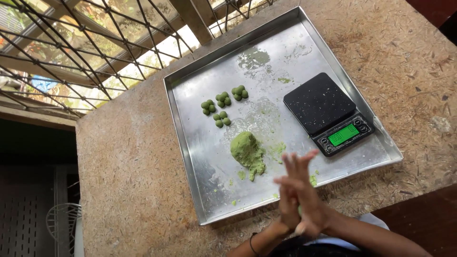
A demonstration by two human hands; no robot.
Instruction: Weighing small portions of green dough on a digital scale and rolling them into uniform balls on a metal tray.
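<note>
My left hand [287,204] and my right hand [307,192] are pressed palm to palm over the near edge of a metal tray [190,157], blurred. A sliver of green dough [300,209] shows between the palms. Just beyond the hands a lump of green dough [246,150] lies on the tray, with crumbs around it. Farther back sit several clusters of small green dough balls [222,107]. A black digital scale [327,113] with a lit green display stands at the tray's right side, nothing on its platform.
The tray rests on a rough chipboard table [128,157]. A wire mesh window [81,52] lies beyond the table's far left corner. A white wire fan guard [64,223] shows low at the left, below the table edge.
</note>
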